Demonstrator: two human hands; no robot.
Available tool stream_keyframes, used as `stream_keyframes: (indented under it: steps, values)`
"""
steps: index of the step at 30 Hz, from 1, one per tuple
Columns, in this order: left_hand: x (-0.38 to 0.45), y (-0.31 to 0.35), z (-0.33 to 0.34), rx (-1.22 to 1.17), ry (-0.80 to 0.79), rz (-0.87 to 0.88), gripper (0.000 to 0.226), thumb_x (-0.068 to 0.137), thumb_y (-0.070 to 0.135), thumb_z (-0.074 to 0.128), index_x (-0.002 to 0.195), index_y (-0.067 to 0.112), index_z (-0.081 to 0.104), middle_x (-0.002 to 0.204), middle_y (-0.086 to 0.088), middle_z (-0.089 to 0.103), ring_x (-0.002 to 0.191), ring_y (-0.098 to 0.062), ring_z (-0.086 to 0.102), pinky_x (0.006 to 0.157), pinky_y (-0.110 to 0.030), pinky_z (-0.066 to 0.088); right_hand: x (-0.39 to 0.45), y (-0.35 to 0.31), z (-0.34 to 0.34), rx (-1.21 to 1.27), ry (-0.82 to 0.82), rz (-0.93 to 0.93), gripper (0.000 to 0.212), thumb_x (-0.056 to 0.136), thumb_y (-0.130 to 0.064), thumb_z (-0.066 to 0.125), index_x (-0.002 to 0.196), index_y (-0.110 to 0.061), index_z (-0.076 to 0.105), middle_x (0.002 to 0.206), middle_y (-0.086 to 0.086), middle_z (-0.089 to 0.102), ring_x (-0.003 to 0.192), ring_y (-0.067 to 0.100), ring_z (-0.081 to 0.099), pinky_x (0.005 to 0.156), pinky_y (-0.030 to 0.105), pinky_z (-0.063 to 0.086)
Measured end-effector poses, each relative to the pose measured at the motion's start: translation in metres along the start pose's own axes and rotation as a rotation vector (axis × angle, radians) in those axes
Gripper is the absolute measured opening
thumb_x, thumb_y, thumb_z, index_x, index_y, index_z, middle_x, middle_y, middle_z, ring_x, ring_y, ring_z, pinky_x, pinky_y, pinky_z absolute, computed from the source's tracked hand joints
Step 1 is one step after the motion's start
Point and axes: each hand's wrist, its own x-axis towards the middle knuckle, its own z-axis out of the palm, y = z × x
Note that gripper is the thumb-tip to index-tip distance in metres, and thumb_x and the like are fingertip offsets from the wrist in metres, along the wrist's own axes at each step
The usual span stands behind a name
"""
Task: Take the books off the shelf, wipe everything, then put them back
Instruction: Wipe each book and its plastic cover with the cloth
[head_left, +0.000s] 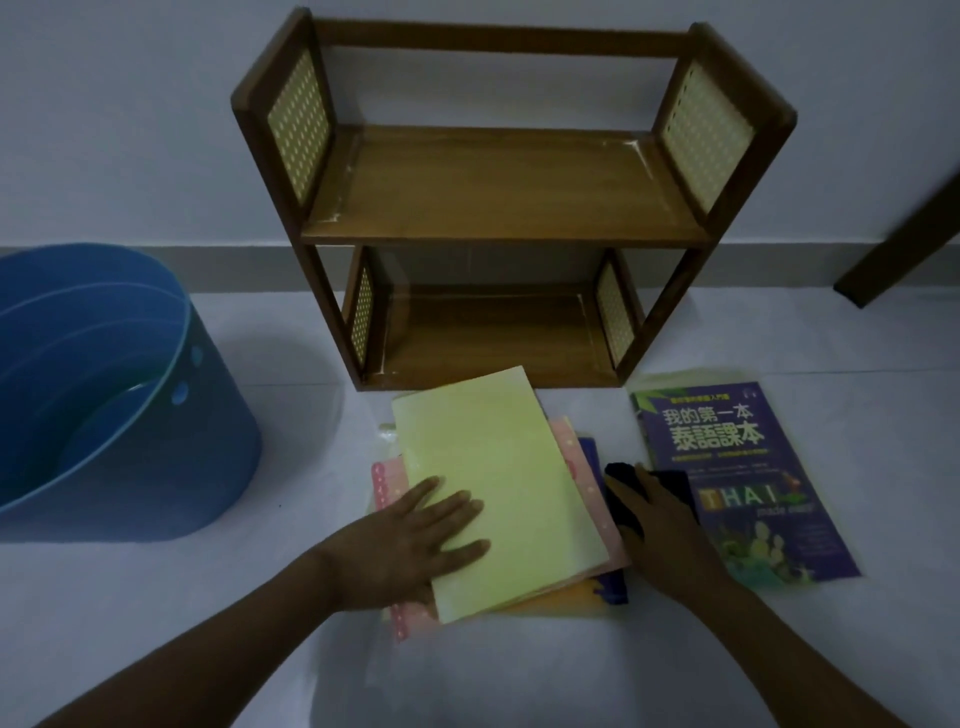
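A small two-tier wooden shelf (498, 208) stands against the wall with both tiers bare. In front of it on the floor lies a stack of books topped by a pale yellow book (514, 483); pink (387, 483) and dark blue covers stick out beneath it. My left hand (415, 540) lies flat on the yellow book's left edge, fingers spread. My right hand (654, 525) presses a black cloth (670, 480) between the stack and a purple Thai language book (737, 467), which lies to the right on another pale book.
A large blue plastic tub (104, 389) sits on the floor at the left. A dark wooden furniture leg (904, 239) slants in at the far right. White floor stretches in front of the stack.
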Motion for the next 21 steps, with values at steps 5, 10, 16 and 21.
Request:
stream_keyframes:
  steps: [5, 10, 16, 21]
  values:
    - [0.019, 0.014, -0.016, -0.126, 0.342, -0.076, 0.049, 0.097, 0.030, 0.048, 0.143, 0.014, 0.040, 0.145, -0.012, 0.046, 0.137, -0.033, 0.039, 0.102, -0.054, 0.043, 0.000, -0.003, -0.022, 0.323, -0.065, 0.001, 0.057, 0.092, -0.015, 0.057, 0.142, -0.030, 0.036, 0.154, 0.012, 0.031, 0.144, 0.031, 0.023, 0.114, 0.046, 0.030]
    - [0.041, 0.003, -0.113, -0.686, 0.905, -0.452, 0.030, 0.094, 0.017, 0.038, 0.120, 0.027, 0.050, 0.114, 0.007, 0.063, 0.110, 0.004, 0.056, 0.092, -0.022, 0.052, 0.008, -0.052, -0.061, 0.722, 0.129, 0.052, 0.070, 0.087, -0.004, 0.064, 0.146, -0.020, 0.031, 0.143, -0.005, 0.041, 0.135, 0.011, 0.036, 0.098, 0.028, 0.037]
    - [0.027, -0.011, -0.184, -0.813, 1.280, -0.674, 0.020, 0.101, 0.010, 0.033, 0.102, 0.019, 0.052, 0.081, 0.024, 0.059, 0.077, 0.009, 0.059, 0.057, -0.003, 0.043, 0.019, -0.124, -0.124, 1.111, 0.231, -0.115, 0.036, 0.082, 0.002, 0.067, 0.115, -0.010, 0.058, 0.107, -0.002, 0.070, 0.099, 0.004, 0.067, 0.074, 0.019, 0.055]
    - [0.021, -0.001, -0.144, -1.061, 1.209, -0.696, 0.022, 0.094, 0.032, 0.037, 0.109, 0.020, 0.047, 0.096, 0.028, 0.060, 0.087, 0.002, 0.063, 0.063, -0.009, 0.050, 0.008, -0.120, -0.110, 1.065, 0.199, -0.097, 0.029, 0.088, -0.001, 0.060, 0.104, -0.025, 0.064, 0.098, -0.005, 0.074, 0.093, 0.009, 0.070, 0.074, 0.027, 0.058]
